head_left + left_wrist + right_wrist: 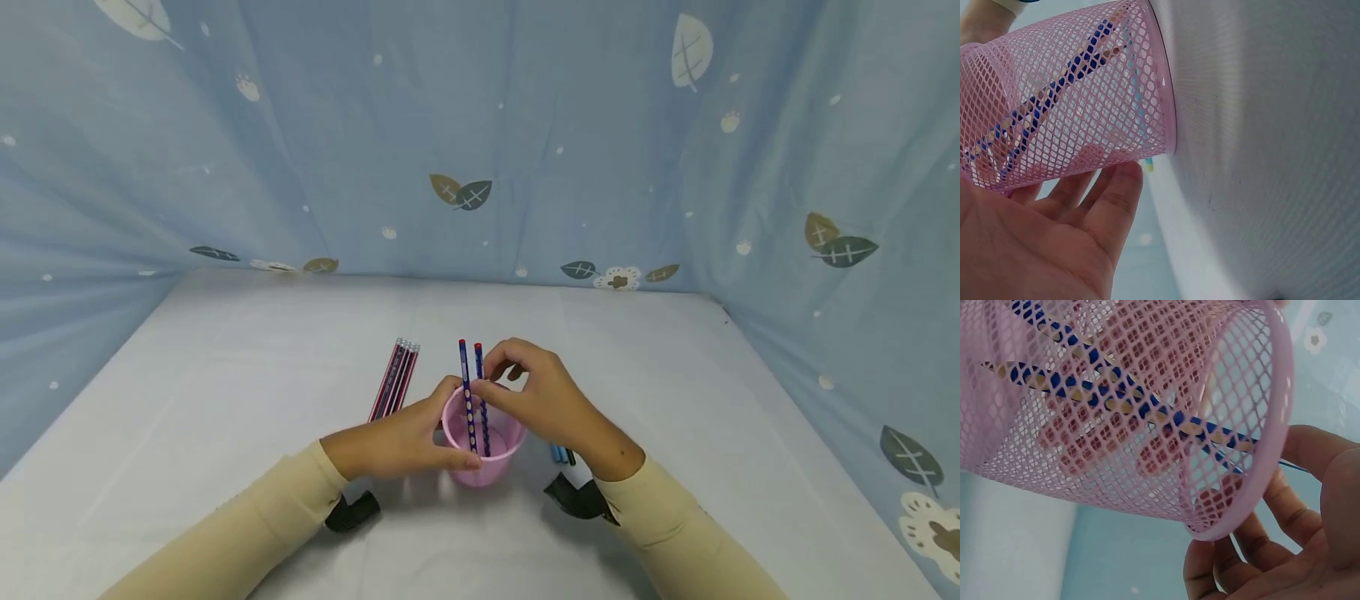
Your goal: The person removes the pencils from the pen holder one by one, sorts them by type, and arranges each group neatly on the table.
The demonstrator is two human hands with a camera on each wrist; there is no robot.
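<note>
A pink mesh pen cup (483, 475) stands tilted on the white table, with my left hand (408, 437) gripping it round its left side. Two blue patterned pencils (471, 425) lean inside, their red ends rising above the rim; through the mesh they cross each other (1116, 403). Over the cup's right rim, my right hand (543, 396) pinches the right-hand pencil near its upper part between thumb and forefinger. In the right wrist view the thumb (1319, 447) covers that pencil just beyond the rim, so the contact itself is partly hidden.
Several red-and-black striped pencils (393, 379) lie side by side left of the cup, partly behind my left hand. Light blue and dark pencil-like sticks (561, 454) lie under my right wrist. A blue leaf-print curtain (480, 125) hangs behind the white table (262, 358).
</note>
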